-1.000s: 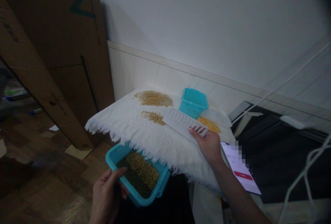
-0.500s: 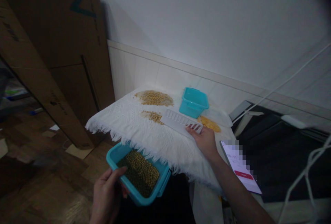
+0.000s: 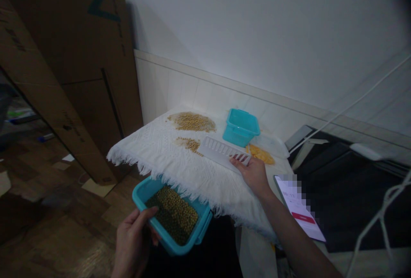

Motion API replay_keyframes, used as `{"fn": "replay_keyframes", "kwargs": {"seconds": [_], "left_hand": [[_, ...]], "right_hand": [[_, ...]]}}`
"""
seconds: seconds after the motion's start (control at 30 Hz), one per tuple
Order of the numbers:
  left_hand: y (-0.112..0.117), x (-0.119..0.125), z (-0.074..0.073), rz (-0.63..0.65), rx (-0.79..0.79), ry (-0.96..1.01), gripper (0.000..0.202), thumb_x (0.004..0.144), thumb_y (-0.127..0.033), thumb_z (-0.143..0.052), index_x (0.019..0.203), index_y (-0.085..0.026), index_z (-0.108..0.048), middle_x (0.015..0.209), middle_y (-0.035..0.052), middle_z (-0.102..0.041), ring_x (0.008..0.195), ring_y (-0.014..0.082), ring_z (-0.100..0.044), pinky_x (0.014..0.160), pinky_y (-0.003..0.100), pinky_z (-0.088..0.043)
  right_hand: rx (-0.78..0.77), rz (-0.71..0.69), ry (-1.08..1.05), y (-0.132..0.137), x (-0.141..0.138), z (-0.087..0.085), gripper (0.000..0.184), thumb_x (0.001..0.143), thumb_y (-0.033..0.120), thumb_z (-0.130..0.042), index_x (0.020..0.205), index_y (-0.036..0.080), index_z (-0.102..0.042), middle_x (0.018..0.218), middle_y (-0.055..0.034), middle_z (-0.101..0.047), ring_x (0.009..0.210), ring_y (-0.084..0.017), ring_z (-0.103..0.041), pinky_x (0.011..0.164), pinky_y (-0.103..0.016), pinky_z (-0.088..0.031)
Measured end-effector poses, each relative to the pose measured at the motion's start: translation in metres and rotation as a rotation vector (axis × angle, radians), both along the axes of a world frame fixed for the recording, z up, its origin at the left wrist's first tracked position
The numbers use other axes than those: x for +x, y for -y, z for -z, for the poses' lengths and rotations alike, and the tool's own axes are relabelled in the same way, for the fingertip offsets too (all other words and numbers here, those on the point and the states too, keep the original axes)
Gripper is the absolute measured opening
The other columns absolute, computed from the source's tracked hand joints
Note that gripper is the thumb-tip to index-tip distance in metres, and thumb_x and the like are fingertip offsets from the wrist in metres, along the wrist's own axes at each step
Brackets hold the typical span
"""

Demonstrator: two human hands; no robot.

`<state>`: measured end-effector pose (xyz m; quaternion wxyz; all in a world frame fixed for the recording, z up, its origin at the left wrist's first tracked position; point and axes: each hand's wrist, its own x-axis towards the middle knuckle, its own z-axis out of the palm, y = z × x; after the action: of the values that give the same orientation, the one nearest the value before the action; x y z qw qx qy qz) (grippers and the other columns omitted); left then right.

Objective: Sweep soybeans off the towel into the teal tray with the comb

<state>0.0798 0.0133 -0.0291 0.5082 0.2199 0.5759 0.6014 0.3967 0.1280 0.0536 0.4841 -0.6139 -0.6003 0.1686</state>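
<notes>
My left hand (image 3: 135, 237) grips the near-left rim of a blue plastic container (image 3: 180, 250), thumb over the edge. It sits below the cloth's fringed front edge, and yellow beans and dark green beans (image 3: 171, 222) lie in it. My right hand (image 3: 253, 177) is closed on one end of a white slotted plastic plate (image 3: 213, 151). The plate's far end touches or nearly touches a small pile of yellow beans (image 3: 192, 145) on the white cloth (image 3: 154, 145). Farther back is a larger pile of yellow beans (image 3: 192, 121).
A second blue container (image 3: 240, 132) stands at the back, beside yellow-orange pieces (image 3: 261, 154) and a clear lid (image 3: 276, 145). A lit phone (image 3: 302, 209) lies at right, near white cables (image 3: 369, 226). Tall cardboard boxes (image 3: 86, 55) stand at left, and a wall (image 3: 257, 34) closes the back.
The slotted plate and my right hand have shifted very slightly left. My left hand and the container it holds look unmoved.
</notes>
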Motion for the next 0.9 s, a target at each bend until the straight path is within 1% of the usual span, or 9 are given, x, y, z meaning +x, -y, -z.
{"fn": "replay_keyframes", "kwargs": {"seconds": [0.1, 0.2, 0.33, 0.47, 0.53, 0.6, 0.7, 0.8, 0.9], "left_hand": [[0.001, -0.001, 0.004, 0.003, -0.017, 0.090, 0.037, 0.067, -0.049, -0.092, 0.053, -0.024, -0.068, 0.038, -0.0009, -0.059, 0.032, 0.0137, -0.046, 0.035, 0.025, -0.035], [0.001, -0.001, 0.005, -0.001, -0.020, 0.103, 0.036, 0.070, -0.046, -0.091, 0.052, -0.024, -0.068, 0.037, -0.0006, -0.058, 0.031, 0.0135, -0.046, 0.035, 0.025, -0.034], [0.001, 0.000, 0.002, -0.012, -0.014, 0.117, 0.038, 0.069, -0.043, -0.091, 0.048, -0.025, -0.065, 0.036, -0.0013, -0.056, 0.031, 0.0133, -0.046, 0.036, 0.025, -0.035], [-0.001, -0.002, 0.002, 0.012, -0.007, 0.109, 0.037, 0.070, -0.045, -0.092, 0.051, -0.024, -0.068, 0.038, 0.0000, -0.059, 0.031, 0.0137, -0.048, 0.036, 0.025, -0.034], [-0.002, -0.004, 0.002, 0.001, -0.017, 0.116, 0.036, 0.070, -0.045, -0.091, 0.051, -0.024, -0.068, 0.038, -0.0001, -0.059, 0.031, 0.0137, -0.047, 0.035, 0.025, -0.034], [-0.003, -0.005, 0.000, -0.012, -0.026, 0.127, 0.035, 0.068, -0.044, -0.091, 0.050, -0.024, -0.068, 0.037, -0.0009, -0.058, 0.031, 0.0137, -0.047, 0.036, 0.025, -0.035], [-0.003, -0.003, -0.007, -0.012, -0.037, 0.126, 0.035, 0.063, -0.044, -0.091, 0.049, -0.024, -0.067, 0.037, -0.0008, -0.057, 0.032, 0.0143, -0.049, 0.036, 0.025, -0.038], [-0.001, -0.001, -0.015, -0.029, -0.027, 0.115, 0.033, 0.063, -0.042, -0.091, 0.049, -0.023, -0.067, 0.037, -0.0012, -0.058, 0.032, 0.0132, -0.049, 0.036, 0.023, -0.038], [0.000, -0.002, -0.016, -0.013, -0.016, 0.129, 0.033, 0.060, -0.039, -0.095, 0.051, -0.023, -0.067, 0.039, -0.0016, -0.060, 0.033, 0.0139, -0.050, 0.036, 0.024, -0.039]], "right_hand": [[-0.014, -0.011, 0.019, 0.000, 0.000, 0.000, 0.049, 0.079, 0.069, -0.081, 0.079, 0.021, -0.089, 0.084, -0.0138, -0.088, 0.080, -0.039, -0.085, 0.070, -0.046, -0.067], [-0.024, -0.037, 0.009, 0.000, 0.000, 0.000, 0.050, 0.078, 0.070, -0.082, 0.083, 0.021, -0.090, 0.087, -0.0137, -0.089, 0.082, -0.039, -0.086, 0.073, -0.047, -0.068], [-0.023, -0.073, -0.029, 0.000, -0.004, 0.001, 0.051, 0.077, 0.071, -0.083, 0.085, 0.021, -0.091, 0.091, -0.0137, -0.089, 0.084, -0.038, -0.086, 0.078, -0.047, -0.068], [-0.077, -0.101, -0.005, 0.005, -0.008, 0.002, 0.050, 0.077, 0.070, -0.083, 0.079, 0.021, -0.089, 0.079, -0.0112, -0.087, 0.071, -0.034, -0.082, 0.065, -0.043, -0.065], [-0.103, -0.110, -0.008, 0.010, -0.012, 0.001, 0.049, 0.077, 0.069, -0.083, 0.077, 0.021, -0.089, 0.076, -0.0106, -0.086, 0.068, -0.033, -0.081, 0.061, -0.041, -0.063], [-0.100, -0.125, -0.031, 0.016, -0.017, 0.000, 0.048, 0.077, 0.068, -0.083, 0.079, 0.021, -0.090, 0.079, -0.0112, -0.087, 0.071, -0.034, -0.082, 0.063, -0.041, -0.064], [-0.095, -0.163, -0.064, 0.028, -0.025, 0.000, 0.045, 0.079, 0.066, -0.083, 0.083, 0.022, -0.091, 0.084, -0.0121, -0.088, 0.075, -0.035, -0.084, 0.066, -0.042, -0.066], [-0.103, -0.179, -0.073, 0.046, -0.033, 0.006, 0.042, 0.082, 0.064, -0.083, 0.082, 0.023, -0.091, 0.080, -0.0097, -0.087, 0.070, -0.033, -0.083, 0.060, -0.039, -0.065], [-0.135, -0.198, -0.074, 0.065, -0.038, 0.013, 0.039, 0.084, 0.062, -0.083, 0.079, 0.024, -0.091, 0.073, -0.0053, -0.084, 0.064, -0.030, -0.080, 0.056, -0.035, -0.062]]}}
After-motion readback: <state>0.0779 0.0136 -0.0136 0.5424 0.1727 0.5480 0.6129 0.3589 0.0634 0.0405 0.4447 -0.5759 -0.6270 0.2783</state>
